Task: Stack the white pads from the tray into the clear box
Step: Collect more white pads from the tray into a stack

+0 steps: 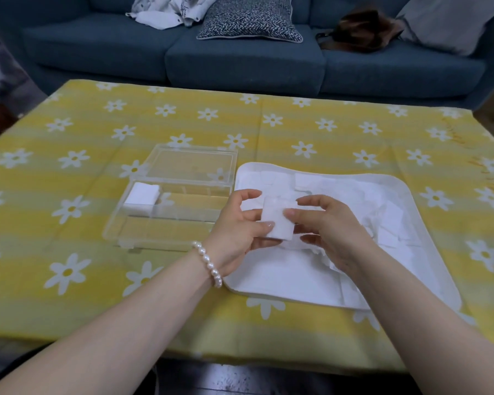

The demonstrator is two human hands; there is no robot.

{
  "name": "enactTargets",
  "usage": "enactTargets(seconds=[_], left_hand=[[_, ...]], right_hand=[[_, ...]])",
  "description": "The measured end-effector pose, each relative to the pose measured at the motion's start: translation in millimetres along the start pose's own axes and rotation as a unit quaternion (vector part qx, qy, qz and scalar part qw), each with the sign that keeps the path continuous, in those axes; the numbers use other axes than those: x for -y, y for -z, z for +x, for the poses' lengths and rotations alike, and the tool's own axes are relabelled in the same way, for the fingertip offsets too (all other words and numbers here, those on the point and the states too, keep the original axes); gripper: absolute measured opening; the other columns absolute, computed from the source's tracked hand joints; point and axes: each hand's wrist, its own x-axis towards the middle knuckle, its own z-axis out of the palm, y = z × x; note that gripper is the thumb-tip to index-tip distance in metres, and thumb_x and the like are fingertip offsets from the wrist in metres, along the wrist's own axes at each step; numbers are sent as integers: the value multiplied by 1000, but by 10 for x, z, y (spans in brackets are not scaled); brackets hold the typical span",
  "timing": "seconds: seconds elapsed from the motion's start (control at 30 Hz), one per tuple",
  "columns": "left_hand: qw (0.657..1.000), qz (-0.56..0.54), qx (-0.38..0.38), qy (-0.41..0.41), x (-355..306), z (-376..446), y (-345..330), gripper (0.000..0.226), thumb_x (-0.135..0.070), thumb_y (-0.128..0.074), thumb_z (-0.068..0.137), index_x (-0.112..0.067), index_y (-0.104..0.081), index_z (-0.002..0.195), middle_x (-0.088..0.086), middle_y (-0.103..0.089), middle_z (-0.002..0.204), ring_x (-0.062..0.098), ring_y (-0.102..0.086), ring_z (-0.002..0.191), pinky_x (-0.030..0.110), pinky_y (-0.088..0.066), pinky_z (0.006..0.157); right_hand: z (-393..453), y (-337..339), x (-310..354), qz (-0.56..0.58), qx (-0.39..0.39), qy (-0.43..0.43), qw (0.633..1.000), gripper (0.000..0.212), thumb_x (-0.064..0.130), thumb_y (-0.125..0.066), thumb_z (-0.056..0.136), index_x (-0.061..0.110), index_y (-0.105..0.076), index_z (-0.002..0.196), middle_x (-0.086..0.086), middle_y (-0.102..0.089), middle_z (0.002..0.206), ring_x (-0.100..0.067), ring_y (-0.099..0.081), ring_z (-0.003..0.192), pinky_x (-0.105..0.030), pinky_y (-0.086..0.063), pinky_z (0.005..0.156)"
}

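Observation:
A white tray (428,212) lies right of centre on the table, holding several loose white pads (391,220). Left of it stands the clear box (120,223) with its lid open to the back. A short stack of pads (141,195) sits in the box's far left corner. Above the tray's left part, my left hand (237,232) and my right hand (328,223) hold a small stack of white pads (277,220) between them. Both thumbs press on its top, and the fingers curl round its sides.
A yellow tablecloth with white daisies (69,155) covers the table. Beyond the far edge stands a blue sofa (240,58) with a patterned cushion (251,18), white cloth and a brown bag. A pearl bracelet (208,263) is on my left wrist.

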Motion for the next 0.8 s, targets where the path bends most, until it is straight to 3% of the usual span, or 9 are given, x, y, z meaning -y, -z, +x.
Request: enactTargets(seconds=[0.2, 0.33, 0.4, 0.47, 0.57, 0.63, 0.73, 0.8], left_hand=[[998, 49, -33, -11, -69, -85, 88, 52, 14, -53, 86, -20, -37, 122, 16, -64, 103, 23, -66, 77, 32, -58, 65], [991, 79, -100, -35, -230, -84, 364, 33, 3, -57, 89, -16, -46, 114, 6, -63, 95, 17, -62, 78, 32, -54, 72], [970, 152, -173, -84, -347, -22, 642, 21, 0, -58, 88, -18, -55, 96, 5, -65, 94, 19, -64, 82, 32, -51, 77], [927, 257, -244, -124, -461, 13, 960, 21, 0, -58, 86, -21, -59, 83, 2, -66, 92, 21, -64, 91, 29, -48, 84], [861, 423, -269, -87, -563, -8, 1328, 22, -4, -52, 88, -17, -67, 97, 2, -67, 102, 20, -61, 98, 22, -42, 82], [828, 491, -266, -36, -592, -25, 1493, 30, -5, -48, 89, -18, -66, 109, 1, -65, 115, 22, -58, 109, 26, -43, 91], [819, 518, -246, 1, -588, -6, 1664, 34, -6, -46, 88, -20, -65, 111, 0, -61, 124, 22, -55, 117, 34, -40, 101], [829, 511, -229, 7, -575, 12, 1746, 35, -5, -47, 87, -19, -65, 112, -2, -61, 126, 20, -54, 119, 36, -38, 104]], right_hand=[[-91, -230, -36, 35, -28, 29, 999, 29, 1, -74, 73, 14, -56, 92, -3, -70, 71, -17, -65, 67, -28, -49, 65], [-52, -436, 119, 106, -41, 30, 993, 31, -7, -68, 75, 15, -47, 77, -8, -60, 67, -19, -57, 59, -29, -51, 58], [79, -605, 253, 111, -24, 21, 993, 32, -7, -67, 77, 15, -44, 75, -10, -57, 70, -15, -56, 51, -25, -52, 50], [252, -880, 359, 90, 20, 7, 996, 32, -6, -67, 78, 15, -43, 74, -11, -57, 74, -16, -57, 53, -23, -53, 48], [506, -1378, 442, 34, 53, -19, 998, 34, -7, -68, 77, 14, -42, 71, -8, -55, 68, -17, -56, 53, -20, -49, 42], [644, -1674, 467, -9, 61, -35, 997, 31, -7, -68, 77, 12, -44, 72, -8, -56, 66, -17, -56, 51, -19, -43, 38], [836, -1958, 431, -88, 48, -64, 993, 24, -6, -68, 78, 7, -49, 69, -11, -57, 63, -18, -56, 45, -18, -38, 37], [918, -2054, 359, -127, 33, -86, 988, 21, -6, -69, 77, 3, -54, 66, -16, -60, 64, -21, -57, 47, -20, -44, 41]])
